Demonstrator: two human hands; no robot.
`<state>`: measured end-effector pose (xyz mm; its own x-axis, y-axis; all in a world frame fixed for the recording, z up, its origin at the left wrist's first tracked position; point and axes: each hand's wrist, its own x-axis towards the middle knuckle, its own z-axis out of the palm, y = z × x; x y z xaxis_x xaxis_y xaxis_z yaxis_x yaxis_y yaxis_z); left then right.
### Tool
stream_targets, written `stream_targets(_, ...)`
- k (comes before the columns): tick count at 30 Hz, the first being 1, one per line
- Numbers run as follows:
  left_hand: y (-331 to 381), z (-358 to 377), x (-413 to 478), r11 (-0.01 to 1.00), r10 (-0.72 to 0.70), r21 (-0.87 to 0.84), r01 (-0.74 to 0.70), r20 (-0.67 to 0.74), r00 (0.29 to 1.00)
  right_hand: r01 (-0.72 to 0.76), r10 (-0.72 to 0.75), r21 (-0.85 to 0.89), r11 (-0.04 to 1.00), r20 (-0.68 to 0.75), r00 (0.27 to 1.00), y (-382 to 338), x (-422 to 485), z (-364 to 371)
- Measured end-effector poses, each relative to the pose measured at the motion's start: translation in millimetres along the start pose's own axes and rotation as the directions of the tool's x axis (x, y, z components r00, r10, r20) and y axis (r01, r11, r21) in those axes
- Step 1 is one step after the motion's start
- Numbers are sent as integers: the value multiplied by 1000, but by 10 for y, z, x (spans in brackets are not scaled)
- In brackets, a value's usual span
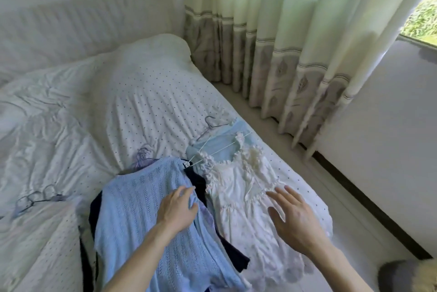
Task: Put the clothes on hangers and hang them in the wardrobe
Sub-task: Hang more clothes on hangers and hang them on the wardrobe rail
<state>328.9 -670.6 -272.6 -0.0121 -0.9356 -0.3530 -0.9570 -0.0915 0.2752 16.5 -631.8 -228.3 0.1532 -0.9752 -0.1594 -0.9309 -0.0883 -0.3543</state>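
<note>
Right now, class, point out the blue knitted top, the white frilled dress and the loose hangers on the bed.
blue knitted top (pixel 132 209): head view, middle of its front.
white frilled dress (pixel 238 202): head view, on its bodice.
loose hangers (pixel 35 198): head view, on their tangled hooks.

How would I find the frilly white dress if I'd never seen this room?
Look at the bed with the dotted white cover, along its edge nearest the curtains. The dress lies flat there, beside a light blue knitted top, under the person's spread right hand. It is the only white garment, with ruffles round the neck and thin straps.
</note>
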Motion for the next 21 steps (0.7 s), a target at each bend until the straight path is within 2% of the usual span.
stream_targets(5,66,89,473,1000,-11,6,11,14,1000,-11,20,-76,997,126,992,287,448,177)
stream_targets(10,-38,299,1197,995,-67,84,55,146,987,-47,93,-163,986,289,953,509,1049,575)
stream_targets(16,-184,605,2306,989,-110,126,75,309,945,-132,206,-182,974,479,853,773,1835,1226)
stream_targets(21,-428,808,3223,978,-210,75,196,291,933,-239,329,-228,944,582,744,990,2309,1711)
